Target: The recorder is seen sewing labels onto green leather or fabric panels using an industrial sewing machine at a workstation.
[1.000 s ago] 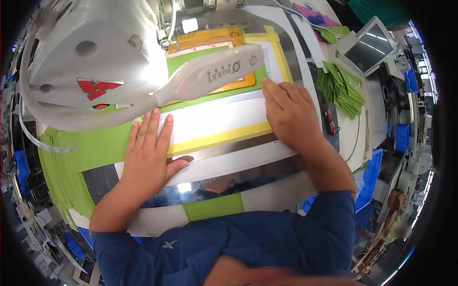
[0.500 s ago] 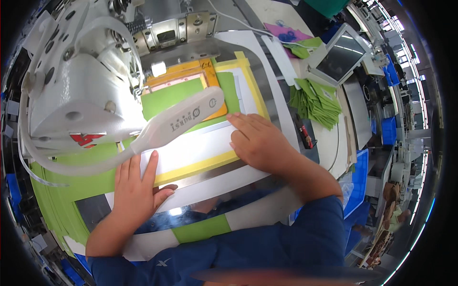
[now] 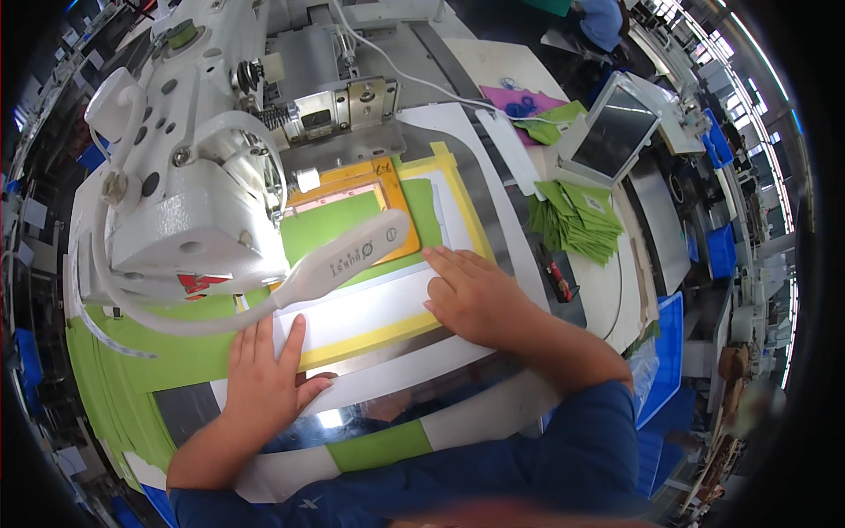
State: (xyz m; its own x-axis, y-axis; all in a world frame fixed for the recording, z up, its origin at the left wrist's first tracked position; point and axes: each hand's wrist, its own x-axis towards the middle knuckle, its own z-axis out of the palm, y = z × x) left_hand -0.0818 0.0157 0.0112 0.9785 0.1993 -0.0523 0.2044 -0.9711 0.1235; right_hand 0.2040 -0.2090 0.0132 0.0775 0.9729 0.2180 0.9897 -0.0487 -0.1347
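My left hand (image 3: 266, 374) lies flat with fingers spread, its fingertips on the near left edge of a white sheet (image 3: 352, 321) bordered with yellow tape (image 3: 374, 342). My right hand (image 3: 480, 297) rests at the sheet's right side. Its index finger is stretched out to the edge of a green fabric piece (image 3: 424, 211), and the other fingers are bent without gripping anything. An orange frame (image 3: 402, 224) lies over the green fabric. Above it, the white head of a sewing machine (image 3: 189, 229) and a pale flexible lamp (image 3: 343, 260) hide part of the work.
Green fabric (image 3: 145, 348) spreads at the left. On the right are a stack of green pieces (image 3: 576, 224), a small screen (image 3: 609, 128), a red-and-black tool (image 3: 558, 280) and a blue bin (image 3: 664, 352). A white cable (image 3: 409, 79) crosses the far side.
The whole view has shifted, so the machine and table sit lower in it. Both hands keep about the same places on the sheet and fabric.
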